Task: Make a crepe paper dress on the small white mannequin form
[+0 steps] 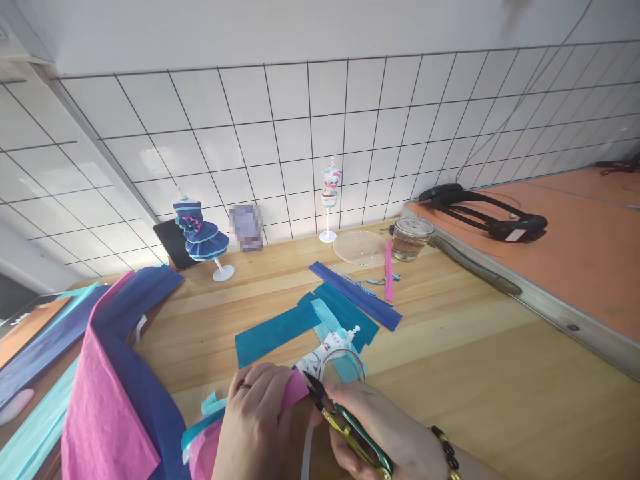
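Note:
My left hand (253, 413) is closed round a small dress form (324, 350) lying tilted, its white printed top pointing away. A pink crepe paper piece (295, 391) sticks out from under my left fingers. Pink and teal paper ruffles (205, 430) show to the left of that hand. My right hand (370, 420) grips thread snips (350, 430) with yellow and green handles. Their dark blade tips touch or nearly touch the pink paper beside the form. A clear tape ring (345, 353) shows just beyond my right fingers, and a narrow white strip (307, 453) hangs between the hands.
Teal strips (280, 330), a dark blue strip (355, 295) and a pink strip (389, 273) lie ahead. Behind stand a blue-dressed form (203, 233), another form (329, 197) and a glass (411, 239). Large paper sheets (105, 407) cover the left; a black headband device (490, 213) lies right.

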Available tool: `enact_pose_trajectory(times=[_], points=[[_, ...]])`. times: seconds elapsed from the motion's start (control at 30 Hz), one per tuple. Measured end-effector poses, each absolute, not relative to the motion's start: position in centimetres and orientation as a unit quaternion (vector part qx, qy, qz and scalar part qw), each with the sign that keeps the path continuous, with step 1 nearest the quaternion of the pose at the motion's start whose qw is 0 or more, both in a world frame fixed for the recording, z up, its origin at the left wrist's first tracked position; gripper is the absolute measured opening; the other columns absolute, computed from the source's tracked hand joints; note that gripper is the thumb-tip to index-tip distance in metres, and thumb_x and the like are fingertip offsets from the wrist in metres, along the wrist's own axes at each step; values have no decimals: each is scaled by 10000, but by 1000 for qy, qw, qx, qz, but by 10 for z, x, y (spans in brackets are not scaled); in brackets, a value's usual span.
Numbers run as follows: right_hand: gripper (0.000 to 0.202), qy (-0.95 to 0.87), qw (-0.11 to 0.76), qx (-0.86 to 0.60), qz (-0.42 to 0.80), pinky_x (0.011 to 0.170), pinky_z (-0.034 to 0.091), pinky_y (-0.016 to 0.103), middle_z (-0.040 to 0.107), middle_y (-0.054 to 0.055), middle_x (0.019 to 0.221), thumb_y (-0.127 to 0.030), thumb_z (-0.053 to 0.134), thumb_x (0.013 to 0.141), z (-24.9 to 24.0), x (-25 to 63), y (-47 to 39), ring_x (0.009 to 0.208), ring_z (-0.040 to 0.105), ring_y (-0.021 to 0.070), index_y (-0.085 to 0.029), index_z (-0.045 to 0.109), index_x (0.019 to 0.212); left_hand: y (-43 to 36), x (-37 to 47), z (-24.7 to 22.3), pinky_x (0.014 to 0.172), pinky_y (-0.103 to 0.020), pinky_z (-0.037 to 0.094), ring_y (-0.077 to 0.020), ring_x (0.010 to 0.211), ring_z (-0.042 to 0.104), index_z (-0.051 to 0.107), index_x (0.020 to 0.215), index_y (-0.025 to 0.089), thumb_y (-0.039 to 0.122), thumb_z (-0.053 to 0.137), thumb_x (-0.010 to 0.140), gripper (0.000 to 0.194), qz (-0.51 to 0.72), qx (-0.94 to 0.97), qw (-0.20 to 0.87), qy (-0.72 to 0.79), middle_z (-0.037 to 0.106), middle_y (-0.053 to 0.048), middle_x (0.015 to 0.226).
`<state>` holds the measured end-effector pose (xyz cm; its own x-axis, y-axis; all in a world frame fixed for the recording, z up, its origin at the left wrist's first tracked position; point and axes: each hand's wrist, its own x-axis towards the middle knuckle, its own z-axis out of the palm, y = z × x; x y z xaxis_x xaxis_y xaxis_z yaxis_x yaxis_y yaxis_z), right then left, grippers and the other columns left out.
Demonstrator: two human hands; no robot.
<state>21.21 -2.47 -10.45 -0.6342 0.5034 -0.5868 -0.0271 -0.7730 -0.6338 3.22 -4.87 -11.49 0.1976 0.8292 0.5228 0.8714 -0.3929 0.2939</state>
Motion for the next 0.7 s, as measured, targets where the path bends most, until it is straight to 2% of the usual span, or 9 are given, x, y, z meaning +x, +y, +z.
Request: enact_pose_trajectory(times=[0.17, 0.33, 0.57, 0.7], points=[[489, -267, 158, -387, 868, 216, 205, 130, 456, -36, 307, -434, 229, 924, -103, 209, -25, 188, 287, 56, -122, 600, 865, -49, 30, -114, 769, -345, 388, -202, 802, 609, 589, 876, 195, 161, 550, 782, 107, -293, -796, 88, -522, 685, -30, 820], [486, -274, 153, -398, 862, 224, 203, 128, 450, -39, 297, -441, 239, 916, -100, 208, -26, 196, 285, 55, -114, 597, 880, -52, 32, -112, 791, -373, 385, -228, 830, 616, 636, 840, 198, 210, 570, 768, 99, -283, -812, 110, -499, 698, -41, 826], [431, -348, 173, -444, 808, 254, 190, 127, 433, -63, 312, -437, 251, 906, -94, 211, -31, 222, 273, 47, -125, 548, 898, -55, 31, -113, 828, -400, 378, -238, 865, 623, 651, 895, 194, 155, 567, 753, 170, -274, -810, 85, -512, 711, -49, 859], [420, -458, 211, -454, 734, 283, 217, 131, 470, -65, 394, -496, 295, 898, -94, 215, -34, 255, 315, 35, -140, 519, 897, -54, 31, -114, 819, -402, 377, -247, 868, 616, 629, 928, 148, 142, 520, 799, 169, -281, -804, 119, -510, 711, -78, 882]])
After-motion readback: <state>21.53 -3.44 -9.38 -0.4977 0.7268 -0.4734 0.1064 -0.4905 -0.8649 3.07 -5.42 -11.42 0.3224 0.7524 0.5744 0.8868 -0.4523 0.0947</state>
